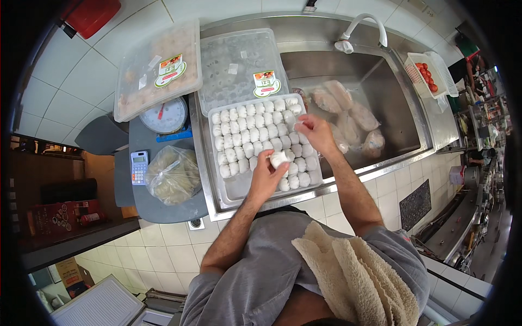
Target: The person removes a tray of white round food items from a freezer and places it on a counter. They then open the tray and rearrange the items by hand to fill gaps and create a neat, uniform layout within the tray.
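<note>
My left hand holds a small white pleated bun between thumb and fingers, just above the front middle of a shallow plastic tray. Tight rows of similar white buns fill most of that tray, while its front-left part shows bare bottom. Over the right side of the tray is my right hand, thumb and fingertips drawn together beside the buns. Near those fingertips appears a pale, translucent patch. Whether the right fingers grip anything cannot be made out.
Behind the tray lies a lidded plastic box; another box rests tilted over a dial scale. Left stand a calculator and a tied plastic bag. Bagged pale meat lies in the sink, beneath a white faucet.
</note>
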`<state>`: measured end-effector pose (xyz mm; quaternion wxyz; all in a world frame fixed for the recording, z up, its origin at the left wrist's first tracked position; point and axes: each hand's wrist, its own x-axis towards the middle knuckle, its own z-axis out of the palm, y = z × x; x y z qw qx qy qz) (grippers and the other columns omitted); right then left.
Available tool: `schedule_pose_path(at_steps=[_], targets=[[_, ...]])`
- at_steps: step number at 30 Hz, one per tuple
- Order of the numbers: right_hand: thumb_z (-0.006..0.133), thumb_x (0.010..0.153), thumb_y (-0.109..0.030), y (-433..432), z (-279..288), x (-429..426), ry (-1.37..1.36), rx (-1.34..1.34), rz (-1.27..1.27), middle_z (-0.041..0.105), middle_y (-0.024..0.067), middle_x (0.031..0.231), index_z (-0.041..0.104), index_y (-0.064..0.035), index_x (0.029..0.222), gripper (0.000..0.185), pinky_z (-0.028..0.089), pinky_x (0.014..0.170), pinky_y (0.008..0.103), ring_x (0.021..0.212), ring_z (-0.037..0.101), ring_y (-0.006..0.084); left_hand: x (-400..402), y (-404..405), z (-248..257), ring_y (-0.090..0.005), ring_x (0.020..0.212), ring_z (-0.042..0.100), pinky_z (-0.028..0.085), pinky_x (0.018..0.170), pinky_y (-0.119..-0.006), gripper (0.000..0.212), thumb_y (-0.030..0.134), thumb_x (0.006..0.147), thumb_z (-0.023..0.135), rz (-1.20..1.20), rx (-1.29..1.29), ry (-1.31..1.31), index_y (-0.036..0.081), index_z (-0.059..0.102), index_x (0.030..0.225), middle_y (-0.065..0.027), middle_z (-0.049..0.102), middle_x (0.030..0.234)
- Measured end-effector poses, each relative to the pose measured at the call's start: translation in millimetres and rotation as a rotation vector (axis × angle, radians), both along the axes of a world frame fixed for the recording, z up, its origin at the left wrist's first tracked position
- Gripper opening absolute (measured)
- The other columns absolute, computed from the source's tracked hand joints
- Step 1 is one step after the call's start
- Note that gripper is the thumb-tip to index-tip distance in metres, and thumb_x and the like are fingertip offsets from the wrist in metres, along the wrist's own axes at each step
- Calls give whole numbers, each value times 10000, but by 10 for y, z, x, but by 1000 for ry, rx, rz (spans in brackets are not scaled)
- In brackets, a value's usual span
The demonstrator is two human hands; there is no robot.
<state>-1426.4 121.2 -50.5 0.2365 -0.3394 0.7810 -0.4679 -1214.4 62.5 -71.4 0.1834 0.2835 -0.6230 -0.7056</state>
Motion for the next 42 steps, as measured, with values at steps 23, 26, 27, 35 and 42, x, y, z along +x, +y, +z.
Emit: schedule_pose_path(at_steps=[23, 26, 27, 35, 42], targets=[[741, 726, -66, -45, -207, -203, 528, 8, 364, 643, 136, 1097, 640, -41, 1126, 414, 454, 921, 421, 1033, 590, 338, -882, -618, -58, -325, 1049, 534, 432, 919, -431, 337, 34, 757, 675, -101, -957, -117, 57, 641, 1091, -98, 604, 1094], [742, 725, -62, -74, -174, -206, 387, 43, 337, 645, 132, 1081, 646, -40, 1113, 400, 479, 886, 412, 1011, 603, 330, -897, -594, -72, -317, 1039, 533, 426, 911, -440, 326, 87, 757, 692, -95, -989, -169, 70, 651, 1080, -83, 599, 1079], [741, 726, -60, -72, -99, -192, 304, 74, 318, 644, 132, 1079, 647, -39, 1109, 396, 487, 874, 408, 1003, 608, 329, -902, -580, -74, -315, 1033, 533, 425, 908, -442, 330, 105, 757, 696, -94, -999, -190, 72, 652, 1083, -81, 598, 1070], [729, 735, -32, -44, -152, -230, 464, -51, 390, 638, 138, 1048, 648, -36, 1093, 367, 507, 857, 403, 989, 611, 327, -950, -698, -61, -305, 1029, 550, 452, 896, -426, 364, 101, 760, 681, -174, -939, -201, 89, 645, 1122, -90, 589, 1045], [682, 803, -50, 21, -93, -253, 469, -59, 387, 578, 149, 1121, 602, -42, 1118, 325, 507, 846, 425, 998, 594, 358, -1153, -945, -20, -301, 1036, 562, 477, 857, -457, 413, 55, 745, 660, -298, -986, -126, 137, 635, 1149, -83, 551, 1083]])
